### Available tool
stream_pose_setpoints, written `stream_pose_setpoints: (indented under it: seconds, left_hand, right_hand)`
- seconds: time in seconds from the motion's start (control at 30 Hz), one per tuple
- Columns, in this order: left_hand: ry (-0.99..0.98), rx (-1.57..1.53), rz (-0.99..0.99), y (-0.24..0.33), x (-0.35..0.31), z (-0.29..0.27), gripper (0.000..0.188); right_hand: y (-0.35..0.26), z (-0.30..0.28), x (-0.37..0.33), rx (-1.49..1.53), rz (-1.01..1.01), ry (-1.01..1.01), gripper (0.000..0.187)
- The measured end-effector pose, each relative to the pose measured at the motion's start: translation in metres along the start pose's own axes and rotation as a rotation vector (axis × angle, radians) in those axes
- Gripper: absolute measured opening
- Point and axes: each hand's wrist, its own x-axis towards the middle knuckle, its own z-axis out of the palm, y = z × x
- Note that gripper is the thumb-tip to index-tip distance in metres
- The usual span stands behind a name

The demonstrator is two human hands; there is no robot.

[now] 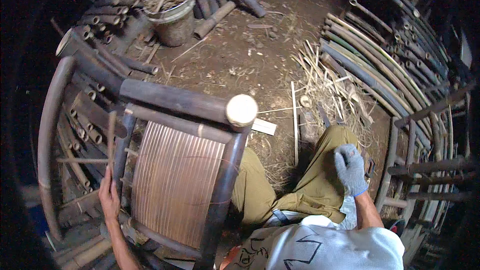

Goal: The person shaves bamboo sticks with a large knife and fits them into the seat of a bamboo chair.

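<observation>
A bamboo chair frame (175,97) with dark poles leans against my left side. Its panel of thin brown bamboo slats (175,185) faces up, and a loose reddish strand crosses it. My bare left hand (108,195) is at the frame's left side, closed on the lower end of a thin bamboo stick (111,137). My right hand (351,170) wears a grey glove and lies on my right knee, fingers curled; what they hold, if anything, is hidden. A small dark object (370,167) shows beside that hand; its kind is unclear.
A bucket (172,22) full of shavings stands at the far left near stacked bamboo poles (102,17). Split strips and shavings (330,87) litter the floor ahead. Long bamboo poles (370,65) lie at the right, and another bamboo frame (390,162) stands by my right arm.
</observation>
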Motion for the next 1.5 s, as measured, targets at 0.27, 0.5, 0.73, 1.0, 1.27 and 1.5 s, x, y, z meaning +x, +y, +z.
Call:
stream_pose_setpoints:
  seconds: [0.27,0.5,0.73,1.0,1.27,1.5]
  left_hand:
    - [0.336,0.095,0.293,0.097,0.125,0.085,0.047]
    - [0.118,-0.722,0.378,0.477,0.247,0.137,0.046]
    - [-0.024,-0.342,0.104,0.465,0.235,0.427,0.033]
    - [-0.439,0.063,-0.551,0.442,0.009,0.682,0.024]
    - [-0.382,-0.337,-0.563,0.448,0.005,0.689,0.022]
    - [-0.110,-0.986,-0.516,0.430,0.013,0.623,0.027]
  right_hand:
    - [0.078,0.001,0.016,0.059,0.148,0.292,0.017]
    - [0.221,-0.012,0.022,0.188,0.553,0.263,0.030]
    - [0.401,0.108,0.005,-0.027,0.568,-0.187,0.043]
    - [0.447,0.177,-0.001,-0.009,0.620,-0.440,0.041]
    - [0.482,0.184,0.018,-0.026,0.586,-0.506,0.038]
    - [0.471,0.149,0.011,0.092,0.535,-0.524,0.036]
